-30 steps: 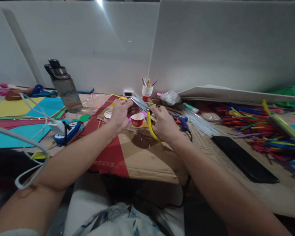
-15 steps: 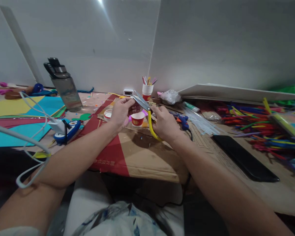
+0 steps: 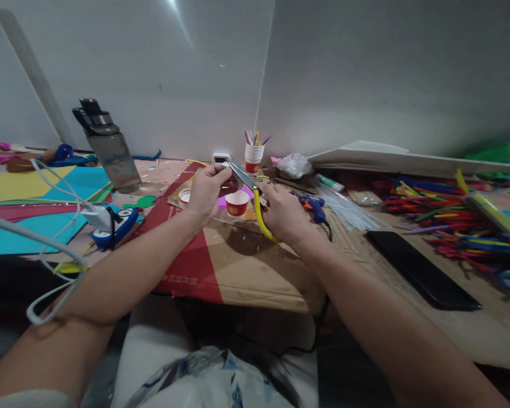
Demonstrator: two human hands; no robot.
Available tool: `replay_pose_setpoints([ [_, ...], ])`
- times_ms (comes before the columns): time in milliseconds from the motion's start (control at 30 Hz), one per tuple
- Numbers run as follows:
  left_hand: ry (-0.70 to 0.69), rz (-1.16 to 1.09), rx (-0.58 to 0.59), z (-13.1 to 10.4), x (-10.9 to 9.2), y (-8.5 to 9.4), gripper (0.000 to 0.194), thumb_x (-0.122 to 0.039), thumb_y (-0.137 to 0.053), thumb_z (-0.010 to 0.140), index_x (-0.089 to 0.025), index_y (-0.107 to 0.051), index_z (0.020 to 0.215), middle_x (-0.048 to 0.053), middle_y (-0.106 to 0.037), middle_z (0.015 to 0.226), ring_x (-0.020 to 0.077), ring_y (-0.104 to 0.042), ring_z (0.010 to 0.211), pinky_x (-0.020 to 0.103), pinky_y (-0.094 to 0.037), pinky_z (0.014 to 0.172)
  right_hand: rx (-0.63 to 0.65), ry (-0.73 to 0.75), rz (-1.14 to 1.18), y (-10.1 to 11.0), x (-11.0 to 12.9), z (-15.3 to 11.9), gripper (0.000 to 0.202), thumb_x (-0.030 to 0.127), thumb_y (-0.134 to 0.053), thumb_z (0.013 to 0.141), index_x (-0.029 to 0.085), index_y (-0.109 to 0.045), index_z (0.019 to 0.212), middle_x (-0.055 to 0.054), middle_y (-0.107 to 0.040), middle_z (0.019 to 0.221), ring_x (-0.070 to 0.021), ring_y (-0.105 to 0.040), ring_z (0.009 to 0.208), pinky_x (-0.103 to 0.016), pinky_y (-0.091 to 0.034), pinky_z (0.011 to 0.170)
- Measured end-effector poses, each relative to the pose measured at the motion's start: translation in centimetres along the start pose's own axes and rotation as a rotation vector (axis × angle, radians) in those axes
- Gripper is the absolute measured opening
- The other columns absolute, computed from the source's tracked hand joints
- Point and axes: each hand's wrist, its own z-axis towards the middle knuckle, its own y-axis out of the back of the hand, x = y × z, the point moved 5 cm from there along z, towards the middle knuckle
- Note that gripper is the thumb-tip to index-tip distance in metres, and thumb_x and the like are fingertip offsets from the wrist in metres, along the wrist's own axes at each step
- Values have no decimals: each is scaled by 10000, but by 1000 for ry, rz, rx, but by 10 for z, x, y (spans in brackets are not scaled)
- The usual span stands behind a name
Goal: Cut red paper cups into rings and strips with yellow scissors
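Yellow-handled scissors [image 3: 261, 218] are in my right hand [image 3: 283, 209], its fingers wrapped round the handles. Their blades point away to the left and look closed or nearly so, with the tips at my left fingertips. My left hand [image 3: 206, 192] is closed in a pinch; what it holds is too small and hidden to name. Below and between the hands, a red and white paper cup [image 3: 237, 205] stands on the cardboard [image 3: 263, 277]. Beside my left wrist, another white-rimmed cup [image 3: 184, 196] is partly hidden.
A glue gun [image 3: 317, 208] lies right of my right hand. A black phone [image 3: 420, 269] and colourful pipe cleaners [image 3: 433, 212] are farther right. On the left are a water bottle [image 3: 113, 156], coloured paper [image 3: 29, 232] and a white cable [image 3: 38, 306]. Stacked cups [image 3: 254, 153] holding pens stand behind.
The scissor blades were spread apart and have come together near my left fingertips. Both hands stay in nearly the same place, and the view has shifted slightly.
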Motion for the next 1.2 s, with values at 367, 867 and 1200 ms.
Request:
replay_pose_setpoints([
  [367,-112,137,69,0,4,-4,89,-204,-703,715,-146,-642,744,8,-666,648,106,-623,563,261,-547,629,-27,7,100,-2,-2,-1,456,307,-550,879,185,-559,1318,-162,-588,1128,-245,-580,847,-349,-458,703],
  [867,-147,158,131,-1,2,-4,101,-231,-703,728,-151,-646,749,7,-669,654,99,-614,565,250,-536,612,-16,-16,40,3,0,0,455,239,-536,862,154,-588,1306,-159,-644,1073,-250,-586,816,-338,-416,683],
  [1200,-234,209,139,1,-1,-5,107,-252,-706,750,-152,-671,760,15,-684,693,102,-629,628,240,-520,666,-28,7,36,0,-1,1,387,205,-500,867,133,-624,1227,-162,-677,1070,-283,-613,916,-360,-439,768],
])
